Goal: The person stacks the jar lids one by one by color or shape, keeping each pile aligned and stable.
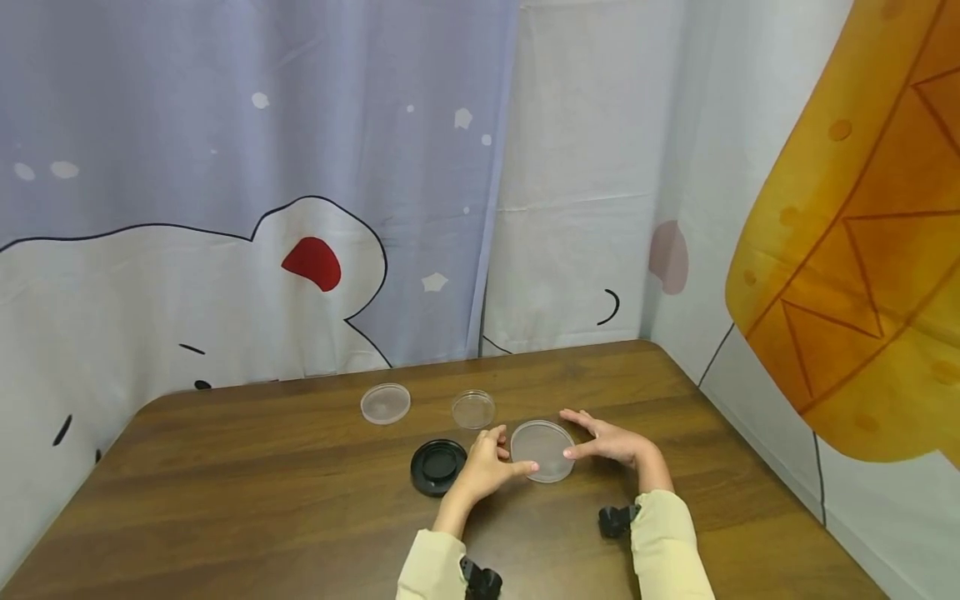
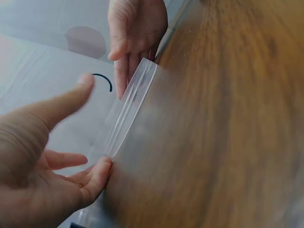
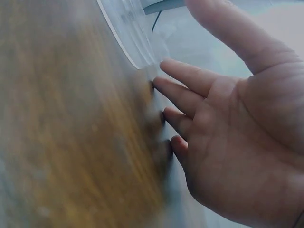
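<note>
Two hands (image 1: pixel 483 468) (image 1: pixel 613 442) flank the clear dish (image 1: pixel 542 448), thumbs (image 2: pixel 69 104) apparently raised

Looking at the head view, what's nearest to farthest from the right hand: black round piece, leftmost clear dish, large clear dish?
1. Large clear dish: just left of the right hand.
2. Black round piece: beside the left hand.
3. Leftmost clear dish: farther back, left.

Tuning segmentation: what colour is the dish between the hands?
The dish is see-through with a pale greyish look; best in head view.
</note>
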Tool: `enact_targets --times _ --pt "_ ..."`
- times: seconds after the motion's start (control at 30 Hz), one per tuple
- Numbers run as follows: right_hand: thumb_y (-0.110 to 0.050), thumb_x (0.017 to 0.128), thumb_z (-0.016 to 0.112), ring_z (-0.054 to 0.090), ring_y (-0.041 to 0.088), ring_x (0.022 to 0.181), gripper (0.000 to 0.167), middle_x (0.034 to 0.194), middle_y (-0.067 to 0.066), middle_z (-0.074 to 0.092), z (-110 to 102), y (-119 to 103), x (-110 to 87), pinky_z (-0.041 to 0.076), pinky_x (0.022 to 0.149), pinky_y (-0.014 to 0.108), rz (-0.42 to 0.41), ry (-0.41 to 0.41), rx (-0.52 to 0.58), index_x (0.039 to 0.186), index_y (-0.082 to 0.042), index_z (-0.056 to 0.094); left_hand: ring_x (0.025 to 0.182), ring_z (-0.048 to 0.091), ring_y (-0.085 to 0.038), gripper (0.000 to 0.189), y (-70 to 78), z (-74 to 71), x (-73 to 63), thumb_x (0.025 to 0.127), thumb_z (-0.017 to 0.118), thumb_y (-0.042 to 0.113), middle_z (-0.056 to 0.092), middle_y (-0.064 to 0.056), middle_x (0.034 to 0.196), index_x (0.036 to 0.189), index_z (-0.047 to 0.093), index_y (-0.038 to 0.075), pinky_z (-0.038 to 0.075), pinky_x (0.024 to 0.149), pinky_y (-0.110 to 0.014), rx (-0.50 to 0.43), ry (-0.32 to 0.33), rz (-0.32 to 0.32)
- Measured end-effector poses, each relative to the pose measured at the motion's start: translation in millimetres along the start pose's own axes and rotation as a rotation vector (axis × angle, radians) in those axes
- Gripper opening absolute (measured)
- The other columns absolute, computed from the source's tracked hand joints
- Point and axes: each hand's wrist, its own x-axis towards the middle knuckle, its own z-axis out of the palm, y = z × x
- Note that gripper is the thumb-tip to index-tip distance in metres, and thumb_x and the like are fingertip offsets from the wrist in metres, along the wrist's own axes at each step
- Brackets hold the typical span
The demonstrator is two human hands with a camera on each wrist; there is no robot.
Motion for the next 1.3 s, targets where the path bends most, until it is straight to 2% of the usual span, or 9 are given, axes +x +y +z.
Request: enact_targets --times 0.13,0.23,0.33,0.43,0.6,0.73,0.9,1.03,1.3 --pt "-0.037 0.086 0.073 0.010 0.048 0.148 0.090 0.161 0.027 0.014 5 -12 -0.8 0.017 0.115 0.067 0.006 0.052 -0.054 0.154 -0.005 0.023 0.123 0.051 -0.044 0.090 7.0 -10.7 -1.8 0.082 0.077 0.038 0.044 -0.032 0.138 0.144 0.034 -0.012 0.047 0.099 -0.054 -0.037 -0.063 -0.011" --pt "-0.038 0.086 0.073 0.019 0.048 0.146 0.093 0.159 0.026 0.022 14 -30 3.5 0.024 0.113 0.065 0.016 0.115 -0.076 0.155 -0.004 0.021 0.133 0.041 -0.049 0.093 12.8 -30.9 -3.2 0.083 0.074 0.044 0.038 -0.032 0.147 0.147 0.031 -0.009 0.040 0.105 -0.059 -0.080 -0.092 -0.009" --pt "-0.040 0.084 0.074 0.021 0.048 0.146 0.093 0.159 0.024 0.025 30 -53 15.3 0.022 0.113 0.067 -0.037 0.207 -0.068 0.155 -0.008 0.022 0.139 0.034 -0.049 0.095 15.7 -64.7 -4.6 0.083 0.074 0.044 0.033 -0.029 0.153 0.149 0.029 -0.007 0.035 0.109 -0.061 -0.074 -0.065 -0.002" --pt "-0.038 0.084 0.075 0.022 0.046 0.146 0.091 0.158 0.022 0.028 48 -79 30.0 0.022 0.113 0.068 -0.166 0.282 -0.026 0.155 -0.012 0.024 0.142 0.030 -0.047 0.093 13.4 -108.0 -7.2 0.083 0.076 0.040 0.031 -0.026 0.155 0.151 0.028 -0.001 0.031 0.113 -0.061 -0.042 0.000 -0.021" --pt "-0.027 0.088 0.072 0.026 0.042 0.146 0.082 0.155 0.020 0.034 80 -116 50.6 0.027 0.114 0.063 -0.325 0.281 0.128 0.154 -0.013 0.026 0.145 0.026 -0.044 0.091 -8.8 -175.2 -16.3 0.085 0.075 0.032 0.029 -0.023 0.157 0.154 0.022 0.006 0.029 0.115 -0.059 -0.030 0.089 -0.084" --pt "-0.020 0.091 0.069 0.032 0.042 0.143 0.077 0.153 0.019 0.037 108 -136 72.5 0.031 0.114 0.058 -0.367 0.227 0.215 0.154 -0.011 0.026 0.146 0.022 -0.044 0.097 -38.6 -207.8 -30.9 0.087 0.073 0.029 0.023 -0.025 0.158 0.157 0.009 0.006 0.027 0.116 -0.059 -0.035 0.135 -0.144" --pt "-0.013 0.091 0.067 0.039 0.042 0.139 0.071 0.149 0.024 0.041 137 -144 103.3 0.033 0.114 0.054 -0.349 0.196 0.274 0.151 -0.004 0.030 0.147 0.016 -0.045 0.100 -71.8 -218.3 -38.6 0.089 0.070 0.025 0.015 -0.026 0.160 0.157 0.000 0.006 0.022 0.118 -0.059 -0.115 0.168 -0.228" --pt "-0.009 0.088 0.070 0.043 0.041 0.136 0.070 0.149 0.024 0.042 149 -144 128.1 0.038 0.111 0.053 -0.285 0.218 0.287 0.148 -0.003 0.035 0.148 0.010 -0.047 0.098 -89.5 -210.0 -23.4 0.090 0.069 0.018 0.008 -0.027 0.161 0.156 -0.001 0.001 0.017 0.120 -0.058 -0.193 0.161 -0.245" --pt "-0.002 0.081 0.075 0.042 0.037 0.139 0.081 0.154 0.017 0.038 157 -143 157.7 0.040 0.111 0.044 -0.086 0.163 0.231 0.149 0.000 0.033 0.149 0.006 -0.046 0.095 -101.7 -188.6 4.3 0.085 0.071 0.005 0.009 -0.030 0.160 0.153 0.006 -0.008 0.011 0.122 -0.055 -0.165 0.162 -0.278"
